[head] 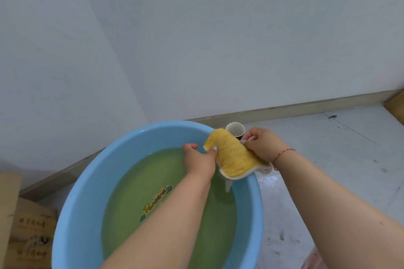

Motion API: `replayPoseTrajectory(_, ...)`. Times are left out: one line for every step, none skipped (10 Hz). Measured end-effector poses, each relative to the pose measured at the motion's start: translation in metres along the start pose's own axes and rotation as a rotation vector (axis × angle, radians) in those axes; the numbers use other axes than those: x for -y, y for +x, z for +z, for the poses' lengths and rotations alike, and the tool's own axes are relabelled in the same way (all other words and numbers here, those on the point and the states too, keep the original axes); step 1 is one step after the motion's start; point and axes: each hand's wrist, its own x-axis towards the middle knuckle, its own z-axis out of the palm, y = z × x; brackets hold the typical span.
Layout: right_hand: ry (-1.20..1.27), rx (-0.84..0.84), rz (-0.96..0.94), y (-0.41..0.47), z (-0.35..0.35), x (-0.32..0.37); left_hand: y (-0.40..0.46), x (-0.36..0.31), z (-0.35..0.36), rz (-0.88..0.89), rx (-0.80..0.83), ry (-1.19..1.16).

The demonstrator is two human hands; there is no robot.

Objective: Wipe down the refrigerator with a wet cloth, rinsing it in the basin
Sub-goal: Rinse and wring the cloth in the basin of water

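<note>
The cloth (235,157) is yellow on its upper face with a white edge and underside. It is held above the right far part of the basin (87,181), partly over the rim, and does not lie in the water. A thin stream of water runs from its lower edge down into the basin.

The left hand (197,159) grips the left edge of the cloth; the thumb lies on the yellow face and the other fingers curl beneath it. The right hand (263,143) pinches the far right edge of the cloth between thumb and fingers. Each grip is closed on the cloth. A red string bracelet (282,154) sits on the right wrist.

The basin is round, light blue and stands on the floor (338,148). It holds greenish water (153,172), and printed lettering (156,200) shows through the water on the bottom. Both forearms reach over the basin from the near side.

A paper cup (235,129) stands on the floor just behind the basin rim, beside the right hand. Cardboard boxes (28,225) with printed characters sit at the left, near the basin. A pale wall (196,39) with a baseboard (306,106) runs behind the basin. The floor to the right is light grey with dark marks.
</note>
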Motion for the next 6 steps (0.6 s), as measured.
replayPoseTrajectory(-0.028,-0.083,-0.046,0.004,-0.005,0.002,-0.009,0.002,-0.002,0.244,-0.16,0.205)
replayPoseTrajectory(0.089,-0.012,-0.056,0.004,-0.004,0.003,-0.02,0.004,0.01,0.465,-0.014,0.234)
replayPoseTrajectory(0.101,0.1,-0.062,0.0,0.006,0.006,-0.019,0.01,0.022,0.496,0.115,0.294)
replayPoseTrajectory(0.083,0.098,-0.046,-0.002,0.003,0.009,-0.016,0.008,0.016,0.446,0.175,0.27)
replayPoseTrajectory(-0.026,-0.08,-0.121,-0.009,-0.006,0.027,-0.025,-0.006,-0.005,0.519,0.04,0.326)
replayPoseTrajectory(0.001,-0.375,-0.322,-0.023,-0.007,0.056,-0.033,-0.03,-0.042,0.641,-0.252,0.338)
